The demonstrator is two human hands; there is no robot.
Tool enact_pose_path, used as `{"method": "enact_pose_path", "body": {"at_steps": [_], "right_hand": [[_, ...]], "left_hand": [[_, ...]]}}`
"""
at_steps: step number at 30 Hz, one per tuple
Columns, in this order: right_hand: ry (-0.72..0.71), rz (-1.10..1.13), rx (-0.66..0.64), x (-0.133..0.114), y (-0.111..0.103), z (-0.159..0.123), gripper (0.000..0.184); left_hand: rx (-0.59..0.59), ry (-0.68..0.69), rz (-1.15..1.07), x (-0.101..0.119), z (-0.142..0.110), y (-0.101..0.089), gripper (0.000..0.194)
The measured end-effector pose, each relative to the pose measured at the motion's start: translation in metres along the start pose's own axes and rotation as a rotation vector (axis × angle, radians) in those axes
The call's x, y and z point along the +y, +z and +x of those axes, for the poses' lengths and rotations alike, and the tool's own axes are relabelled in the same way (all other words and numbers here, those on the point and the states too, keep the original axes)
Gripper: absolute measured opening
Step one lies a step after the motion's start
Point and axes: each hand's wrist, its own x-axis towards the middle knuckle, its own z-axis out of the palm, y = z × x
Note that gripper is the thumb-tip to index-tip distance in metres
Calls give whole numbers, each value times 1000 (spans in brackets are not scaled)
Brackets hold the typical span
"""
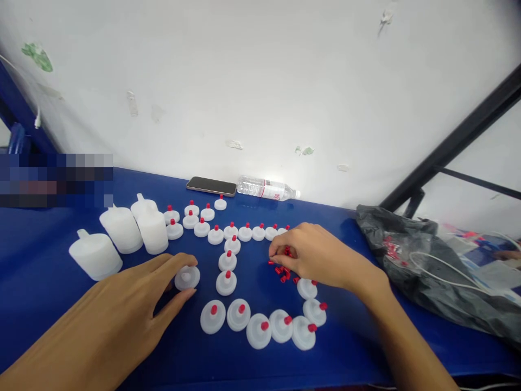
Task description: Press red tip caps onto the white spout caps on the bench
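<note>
My left hand (pixel 134 304) grips a white plastic cap (pixel 187 277) on the blue table, thumb and fingers round it; this cap has no red tip. My right hand (pixel 315 255) is curled over a small pile of red tips (pixel 284 271), its fingertips pinched among them. Several white caps with red tips (pixel 260 325) lie in a curved row near the front, between the two hands. More finished caps (pixel 230 232) stand in rows behind.
Stacks of white caps (pixel 122 231) stand at the left. A phone (pixel 211 186) and a lying water bottle (pixel 266 188) rest against the wall. A black plastic bag (pixel 415 255) with white cables lies on the right of the blue table (pixel 49 255).
</note>
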Motion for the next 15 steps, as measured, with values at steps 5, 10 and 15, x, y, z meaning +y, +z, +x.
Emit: {"method": "enact_pose_path", "body": {"at_steps": [5, 10, 15], "right_hand": [[12, 33, -39, 2, 1, 1, 14], [-55, 27, -28, 5, 12, 6, 22], [-85, 14, 21, 2, 11, 6, 19]], "left_hand": [[-51, 86, 12, -1, -2, 2, 49], [-74, 108, 46, -8, -1, 2, 52], [-20, 103, 92, 3, -2, 3, 66]]}}
